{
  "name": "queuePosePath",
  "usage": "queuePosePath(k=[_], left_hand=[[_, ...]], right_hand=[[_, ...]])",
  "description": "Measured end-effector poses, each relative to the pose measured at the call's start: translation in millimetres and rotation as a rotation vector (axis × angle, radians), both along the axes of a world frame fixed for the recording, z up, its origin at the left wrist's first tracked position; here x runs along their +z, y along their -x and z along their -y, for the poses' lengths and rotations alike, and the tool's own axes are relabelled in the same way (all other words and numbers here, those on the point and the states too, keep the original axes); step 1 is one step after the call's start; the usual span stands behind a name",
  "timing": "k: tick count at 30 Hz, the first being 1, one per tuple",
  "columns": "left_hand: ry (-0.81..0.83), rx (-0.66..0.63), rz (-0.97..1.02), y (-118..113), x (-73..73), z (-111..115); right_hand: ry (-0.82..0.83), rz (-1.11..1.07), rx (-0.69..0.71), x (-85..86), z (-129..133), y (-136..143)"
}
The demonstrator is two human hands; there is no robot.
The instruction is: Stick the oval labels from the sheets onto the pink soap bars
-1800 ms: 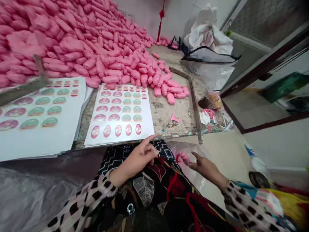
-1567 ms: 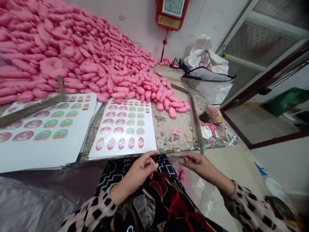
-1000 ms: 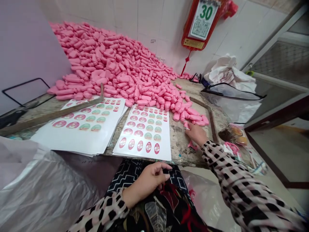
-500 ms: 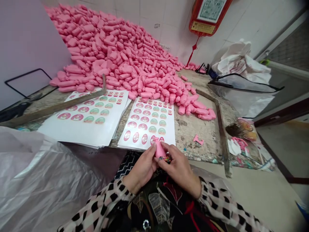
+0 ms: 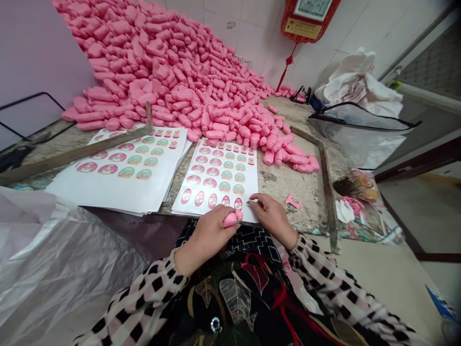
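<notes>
My left hand [image 5: 209, 230] is closed around a small pink plastic bottle [image 5: 230, 220], whose narrow neck end points to the right. Most of its body is hidden by my fingers and palm. Just right of it, my right hand [image 5: 272, 215] reaches over the lower right edge of a sticker sheet [image 5: 248, 190], thumb and forefinger a little apart, with nothing visible between them. Rows of pink and green stickers cover this sheet, with oval pink ones along the bottom row.
A big heap of pink bottles [image 5: 173, 72] rises against the wall. More sticker sheets [image 5: 108, 187] lie at left under a wooden strip [image 5: 75, 156]. A pink scrap [image 5: 293, 201], another wooden strip [image 5: 328, 192] and a brush [image 5: 347, 187] lie at right. Plastic sheeting [image 5: 54, 269] hangs at left.
My right hand has let go of the pink bottle and moved right to the sheet's edge. My left hand now holds the bottle alone, tipped from upright to pointing right.
</notes>
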State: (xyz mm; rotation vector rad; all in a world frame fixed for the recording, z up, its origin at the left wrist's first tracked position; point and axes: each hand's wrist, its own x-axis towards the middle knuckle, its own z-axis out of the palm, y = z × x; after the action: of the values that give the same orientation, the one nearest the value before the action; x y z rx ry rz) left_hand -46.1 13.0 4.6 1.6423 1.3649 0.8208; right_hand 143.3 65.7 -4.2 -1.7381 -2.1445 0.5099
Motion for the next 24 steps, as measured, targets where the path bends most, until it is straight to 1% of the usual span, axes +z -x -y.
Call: queuePosePath(k=[1,3,6,9,14,24], left_hand=[[-0.076,-0.057,-0.139,0.3,-1.1,-0.5],[-0.151,-0.156,-0.336,0.4,-4.5,-1.3],[-0.145,-0.234,-0.541,-1.0,-10.5,-1.3],[-0.143,-0.273,-0.664,-3.4,-14.4,0.2],[-0.164,-0.261,-0.739,-6.4,-16.1,3.9],[-0.15,-0.225,-0.718,-10.6,-21.0,6.1]], right_hand=[[-0.027,0.045,0.008,1.5,1.1,3.5],[-0.08,0.129,0.026,3.9,2.6,9.3],[-0.118,0.229,0.047,4.0,2.1,13.2],[-0.134,0.277,0.066,2.9,0.3,12.8],[-0.1,0.24,0.093,3.2,-2.1,10.5],[-0.063,0.159,0.086,0.8,-5.1,7.3]])
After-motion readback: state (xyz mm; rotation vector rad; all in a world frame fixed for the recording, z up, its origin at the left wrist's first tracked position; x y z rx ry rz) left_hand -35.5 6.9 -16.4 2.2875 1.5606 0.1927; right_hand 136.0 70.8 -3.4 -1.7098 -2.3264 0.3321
